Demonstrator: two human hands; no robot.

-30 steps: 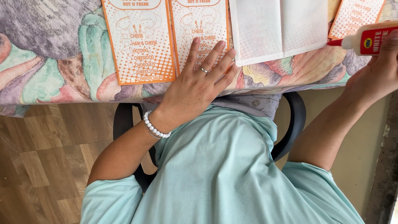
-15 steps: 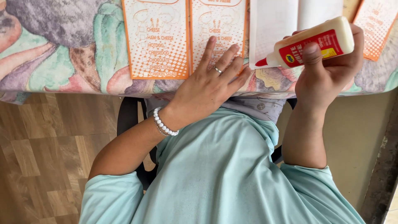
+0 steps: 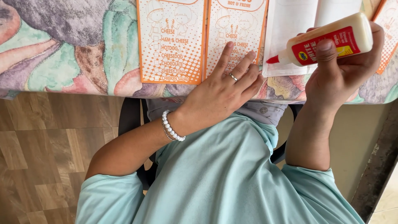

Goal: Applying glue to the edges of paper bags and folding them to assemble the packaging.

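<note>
My left hand (image 3: 219, 93), with a ring and a white bead bracelet, lies flat with fingers spread on the lower edge of an orange-and-white printed card (image 3: 234, 39) at the table's near edge. My right hand (image 3: 338, 72) holds a white glue bottle (image 3: 327, 39) with a red label, tipped sideways. Its red nozzle points left over a white paper sheet (image 3: 290, 25). A second orange printed card (image 3: 172, 41) lies just left of the first.
A flowery patterned cloth (image 3: 66, 45) covers the table. Another orange card (image 3: 387, 37) shows at the right edge. Below are my light teal shirt (image 3: 224, 178), a dark chair (image 3: 130, 120) and a wooden floor (image 3: 37, 157).
My right hand has brought the glue bottle from the far right in toward the white sheet and tilted it nozzle-left. My left hand has stayed flat on the card.
</note>
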